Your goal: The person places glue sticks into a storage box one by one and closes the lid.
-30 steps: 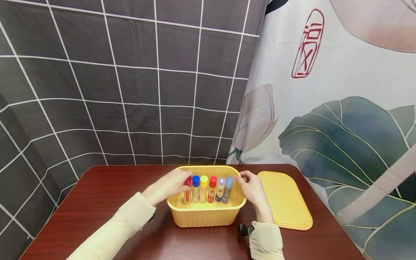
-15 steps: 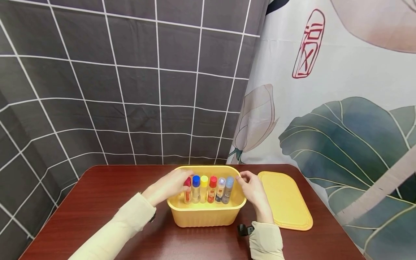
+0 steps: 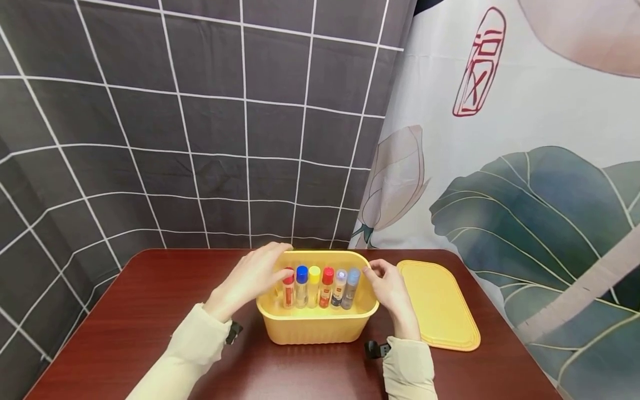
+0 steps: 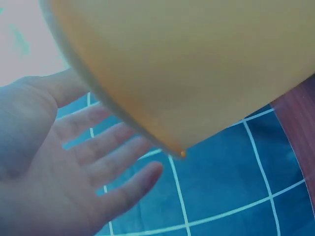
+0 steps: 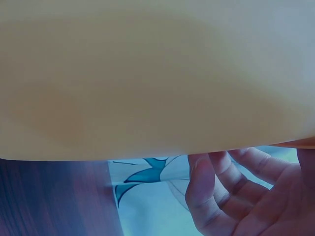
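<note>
A yellow plastic bin [image 3: 316,330] stands on the table, with a row of small clear tubes upright inside. Their caps are coloured: a red-capped tube [image 3: 288,293] at the left end, a blue-capped tube [image 3: 301,288], a yellow-capped tube [image 3: 313,289], another red-capped tube [image 3: 326,289], and two pale-capped tubes at the right. My left hand [image 3: 252,278] is spread over the bin's left rim, its thumb near the leftmost tube. In the left wrist view, its fingers [image 4: 130,191] are extended beside the rim. My right hand [image 3: 392,289] grips the bin's right rim with bent fingers.
A flat yellow lid [image 3: 440,305] lies on the dark red table [image 3: 150,300], right of the bin. Behind the table hang a grey gridded curtain [image 3: 200,128] and a white cloth with a leaf print [image 3: 540,205]. A black strap sits at each wrist.
My left hand has let go of the leftmost tube, spread its fingers and risen slightly to the left. My right hand stays at the rim. The head view has tilted a little.
</note>
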Demonstrator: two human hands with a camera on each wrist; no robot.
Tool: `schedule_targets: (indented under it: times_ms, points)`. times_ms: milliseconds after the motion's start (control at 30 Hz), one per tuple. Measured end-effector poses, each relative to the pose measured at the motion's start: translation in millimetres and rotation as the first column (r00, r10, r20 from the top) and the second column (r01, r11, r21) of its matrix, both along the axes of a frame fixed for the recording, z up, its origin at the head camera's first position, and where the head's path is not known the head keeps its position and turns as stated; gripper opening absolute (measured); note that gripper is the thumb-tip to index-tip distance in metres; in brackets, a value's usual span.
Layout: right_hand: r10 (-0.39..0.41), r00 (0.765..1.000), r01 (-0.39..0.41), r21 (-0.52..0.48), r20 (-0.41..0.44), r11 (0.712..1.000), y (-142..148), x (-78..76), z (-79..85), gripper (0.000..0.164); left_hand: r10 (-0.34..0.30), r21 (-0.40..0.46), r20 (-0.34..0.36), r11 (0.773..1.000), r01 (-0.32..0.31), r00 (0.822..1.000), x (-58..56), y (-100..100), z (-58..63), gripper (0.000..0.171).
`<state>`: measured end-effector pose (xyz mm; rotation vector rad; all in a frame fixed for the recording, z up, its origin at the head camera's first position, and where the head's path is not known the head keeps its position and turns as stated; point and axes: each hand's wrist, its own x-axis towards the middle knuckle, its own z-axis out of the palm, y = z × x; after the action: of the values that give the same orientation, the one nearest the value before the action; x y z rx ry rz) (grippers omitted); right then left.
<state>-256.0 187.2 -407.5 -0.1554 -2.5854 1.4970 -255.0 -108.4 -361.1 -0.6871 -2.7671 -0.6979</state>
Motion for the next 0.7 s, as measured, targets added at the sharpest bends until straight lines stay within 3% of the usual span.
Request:
schedule_targets:
  times_ms: [267,500,700]
  points:
    - [0.002,1.0,-0.002,0.006,-0.01,1.0,-1,0.6,-0.1,0.02,0.117,0.169,0.03,0.978,-0.121,0.993,6.6,-10,-9.4,0.049]
    - [0.007,1.0,-0.007,-0.003,0.002,1.0,-2,0.3,-0.2,0.021,0.191,0.275,0.102,0.938,-0.212,0.976,7.6,-18,-20.8,0.046]
    - [0.007,1.0,-0.007,0.006,-0.011,1.0,0,0.5,-0.4,0.021,0.217,0.349,0.187,0.897,-0.272,0.958,10.8,-21,-25.2,0.042]
